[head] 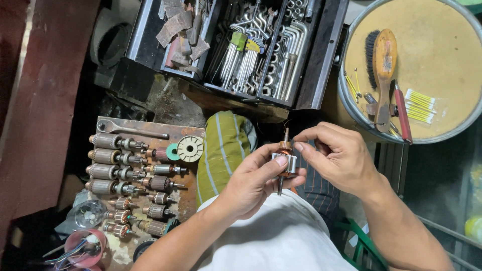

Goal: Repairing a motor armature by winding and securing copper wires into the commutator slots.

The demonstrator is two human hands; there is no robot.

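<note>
In the head view, the left hand (253, 183) pinches a small motor armature with copper windings and a steel shaft (284, 159), thumb across its pale laminated core, holding it upright above the person's lap. The right hand (337, 156) comes in from the other side, thumb and forefinger pressed together at the copper end, apparently on a fine wire that is too thin to make out clearly. Left of the lap, a rusty metal tray (187, 129) holds rows of similar armatures (116, 159). An open dark metal toolbox of hex keys (261, 47) sits ahead, and a wooden-handled brush (384, 70) lies on a round tan tray (442, 65). A hard tug could snap the thin winding; a loose pinch could let the armature drop.
</note>
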